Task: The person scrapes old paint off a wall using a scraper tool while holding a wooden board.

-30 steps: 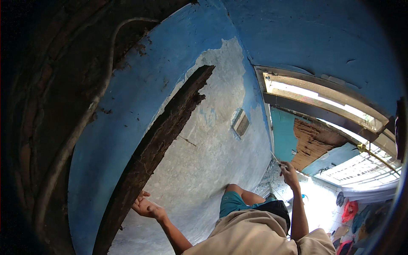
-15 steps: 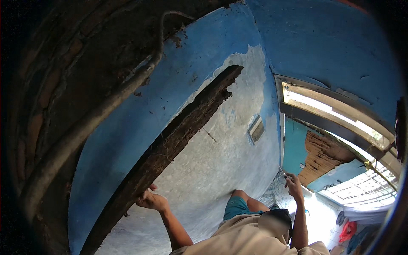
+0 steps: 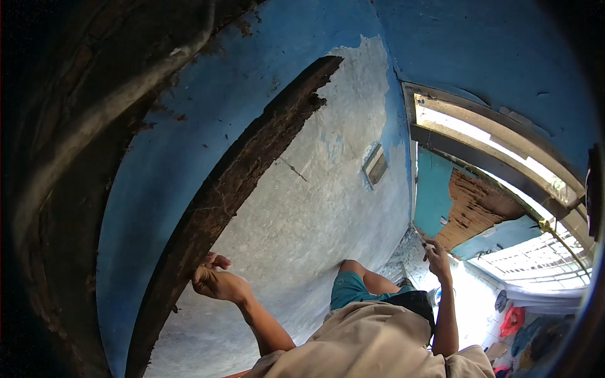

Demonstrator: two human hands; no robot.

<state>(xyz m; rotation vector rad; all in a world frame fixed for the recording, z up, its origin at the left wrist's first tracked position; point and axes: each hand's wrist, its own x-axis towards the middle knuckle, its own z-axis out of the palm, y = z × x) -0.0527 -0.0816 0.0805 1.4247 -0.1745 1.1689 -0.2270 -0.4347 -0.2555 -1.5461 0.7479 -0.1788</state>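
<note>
The wall (image 3: 321, 214), blue with a bare grey patch, fills the middle of the frame. Across it in view runs the dark, ragged-edged wooden beam (image 3: 220, 195), its long axis slanting from the upper middle of the frame down to the lower left edge. The left hand (image 3: 217, 285) is clearly the nearer one, at the beam's right-hand edge in the lower left; from that grip, most of the beam's visible length lies up and to the right. Its fingers are partly curled, their tips at the edge and seemingly touching it; whether they have hold of anything, I cannot tell. The right hand (image 3: 436, 257), right of centre and well apart from the beam, has its grip closed around a thin tool (image 3: 418, 232) pointing up and left.
</note>
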